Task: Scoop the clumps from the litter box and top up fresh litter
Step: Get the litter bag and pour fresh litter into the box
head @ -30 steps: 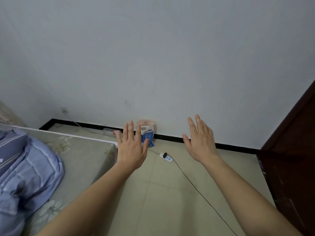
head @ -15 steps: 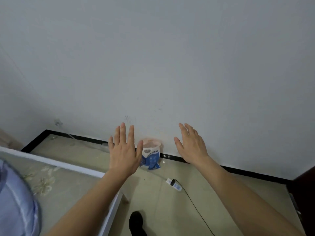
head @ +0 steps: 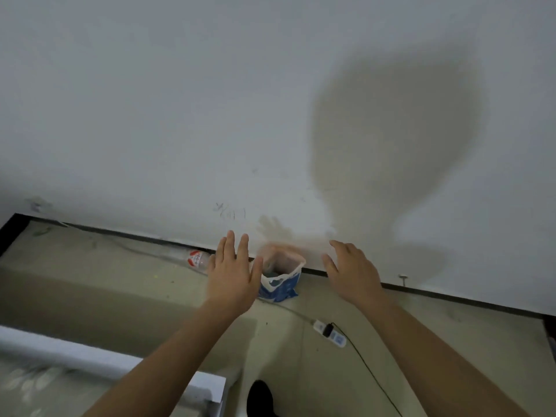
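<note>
An open blue and white bag (head: 281,276) with a pinkish torn top stands on the floor against the wall's black skirting. My left hand (head: 233,273) reaches out just left of the bag, fingers straight and spread, holding nothing. My right hand (head: 350,270) is stretched out to the bag's right, fingers relaxed, also holding nothing. Neither hand touches the bag. No litter box or scoop is in view.
A plastic bottle (head: 195,258) lies by the skirting left of my hands. A white power strip (head: 329,334) with a black cable lies on the tiled floor at the right. A white bed frame corner (head: 207,386) is at the lower left, a dark foot (head: 260,400) beside it.
I have come closer to the wall and the bag looks larger. Both hands stay spread on either side of it. The bed and the dark door have slid mostly out of view.
</note>
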`<state>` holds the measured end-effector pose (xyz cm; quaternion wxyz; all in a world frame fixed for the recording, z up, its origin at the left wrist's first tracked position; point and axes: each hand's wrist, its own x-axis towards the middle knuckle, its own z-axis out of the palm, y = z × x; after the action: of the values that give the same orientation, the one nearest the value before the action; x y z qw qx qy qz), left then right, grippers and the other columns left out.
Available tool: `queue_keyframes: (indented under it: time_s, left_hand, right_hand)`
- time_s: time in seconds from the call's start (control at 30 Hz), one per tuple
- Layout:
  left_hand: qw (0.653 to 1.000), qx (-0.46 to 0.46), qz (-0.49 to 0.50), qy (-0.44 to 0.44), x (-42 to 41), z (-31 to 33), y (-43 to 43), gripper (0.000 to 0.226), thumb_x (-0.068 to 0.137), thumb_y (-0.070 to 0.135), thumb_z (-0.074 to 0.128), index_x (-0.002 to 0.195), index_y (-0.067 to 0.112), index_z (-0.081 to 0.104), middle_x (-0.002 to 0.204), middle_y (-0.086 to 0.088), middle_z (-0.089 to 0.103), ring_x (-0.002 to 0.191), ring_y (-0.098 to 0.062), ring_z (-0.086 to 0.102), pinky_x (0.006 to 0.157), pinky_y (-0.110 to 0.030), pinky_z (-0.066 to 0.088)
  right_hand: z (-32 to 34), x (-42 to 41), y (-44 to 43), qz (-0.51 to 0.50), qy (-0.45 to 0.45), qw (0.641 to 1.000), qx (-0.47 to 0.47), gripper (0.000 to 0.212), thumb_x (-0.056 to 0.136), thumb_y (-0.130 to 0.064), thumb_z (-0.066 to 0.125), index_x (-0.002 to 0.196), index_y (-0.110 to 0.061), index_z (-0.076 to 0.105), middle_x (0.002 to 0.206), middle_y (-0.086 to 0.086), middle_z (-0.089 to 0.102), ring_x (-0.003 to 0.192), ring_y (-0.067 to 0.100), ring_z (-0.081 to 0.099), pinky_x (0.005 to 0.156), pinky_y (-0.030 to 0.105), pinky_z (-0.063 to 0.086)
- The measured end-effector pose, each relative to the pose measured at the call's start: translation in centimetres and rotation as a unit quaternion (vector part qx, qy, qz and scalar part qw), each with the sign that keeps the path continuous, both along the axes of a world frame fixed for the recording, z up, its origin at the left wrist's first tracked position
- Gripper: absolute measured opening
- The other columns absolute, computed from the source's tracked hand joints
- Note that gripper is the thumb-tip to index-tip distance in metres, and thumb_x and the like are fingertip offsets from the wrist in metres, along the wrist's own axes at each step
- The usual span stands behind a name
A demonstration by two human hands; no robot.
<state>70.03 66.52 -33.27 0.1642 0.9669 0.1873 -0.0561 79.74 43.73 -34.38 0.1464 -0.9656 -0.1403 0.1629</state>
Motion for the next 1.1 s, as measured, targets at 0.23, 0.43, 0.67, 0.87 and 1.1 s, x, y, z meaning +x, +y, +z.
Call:
queue_keyframes:
  time_s: [0.23, 0.43, 0.67, 0.87, 1.1]
  left_hand:
    - [0.989, -0.109, 0.050, 0.089, 4.9, -17.6, 2.8, 0.059, 0.100, 0.043, 0.040, 0.151, 0.014, 0.028, 0.159, -0.012, 0.021, 0.146, -0.030, 0.020, 0.113, -0.046, 0.027]
    - [0.954, -0.206, 0.168, 0.136, 7.6, -32.0, 3.4, 0.061, 0.099, 0.038, 0.047, 0.149, 0.008, 0.029, 0.151, -0.017, 0.036, 0.138, -0.032, 0.035, 0.110, -0.037, 0.029]
    - [0.879, -0.312, 0.349, 0.088, 13.5, -44.7, 5.2, 0.093, 0.085, 0.062, 0.058, 0.152, 0.009, 0.021, 0.153, -0.013, 0.034, 0.132, -0.034, 0.044, 0.107, -0.044, 0.041]
    - [0.922, -0.242, 0.297, 0.060, 14.3, -50.4, 4.5, 0.044, 0.082, 0.046, 0.067, 0.113, 0.014, 0.066, 0.107, -0.006, 0.069, 0.094, -0.025, 0.068, 0.085, -0.040, 0.057]
    - [0.949, -0.132, 0.283, 0.042, 5.9, -49.5, 1.6, 0.029, 0.095, 0.030, 0.057, 0.080, 0.007, 0.065, 0.076, -0.009, 0.062, 0.071, -0.024, 0.056, 0.063, -0.028, 0.035]
  right_hand:
    - [-17.1, 5.5, 2.6, -0.070, 0.134, 0.988, 0.041, 0.045, 0.104, -0.038, 0.039, 0.144, -0.017, 0.043, 0.142, 0.008, 0.049, 0.126, 0.025, 0.049, 0.101, 0.037, 0.042]
    - [-33.1, 6.5, 4.9, -0.132, 0.258, 0.954, 0.073, 0.036, 0.103, -0.037, 0.036, 0.117, -0.013, 0.059, 0.114, 0.007, 0.061, 0.114, 0.029, 0.057, 0.086, 0.032, 0.040]
    - [-44.5, 10.3, 8.4, -0.255, 0.338, 0.899, 0.113, 0.090, 0.086, -0.081, 0.030, 0.124, -0.005, 0.061, 0.118, 0.019, 0.064, 0.097, 0.031, 0.063, 0.086, 0.042, 0.052]
    - [-50.5, 10.4, 8.4, -0.277, 0.335, 0.889, 0.144, 0.041, 0.101, -0.040, 0.045, 0.120, -0.006, 0.059, 0.115, 0.013, 0.067, 0.097, 0.029, 0.068, 0.086, 0.045, 0.058]
    - [-49.4, 1.3, 5.3, -0.283, 0.308, 0.890, 0.178, 0.029, 0.105, -0.036, 0.040, 0.100, -0.018, 0.062, 0.096, 0.001, 0.063, 0.083, 0.012, 0.060, 0.082, 0.030, 0.049]
